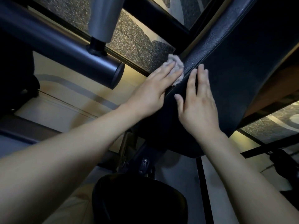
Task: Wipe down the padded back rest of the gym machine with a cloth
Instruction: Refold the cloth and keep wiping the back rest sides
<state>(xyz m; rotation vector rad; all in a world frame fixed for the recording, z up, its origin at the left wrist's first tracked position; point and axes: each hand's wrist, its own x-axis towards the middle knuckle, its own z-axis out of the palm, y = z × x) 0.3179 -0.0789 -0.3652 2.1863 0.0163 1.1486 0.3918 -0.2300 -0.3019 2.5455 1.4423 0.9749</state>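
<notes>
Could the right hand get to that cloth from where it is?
Probably yes: the right hand lies on the back rest beside the cloth, though the left hand covers much of it.

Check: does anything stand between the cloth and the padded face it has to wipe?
Only the right hand, lying flat on the back rest just beside the cloth under the left hand. Nothing else visible.
</notes>
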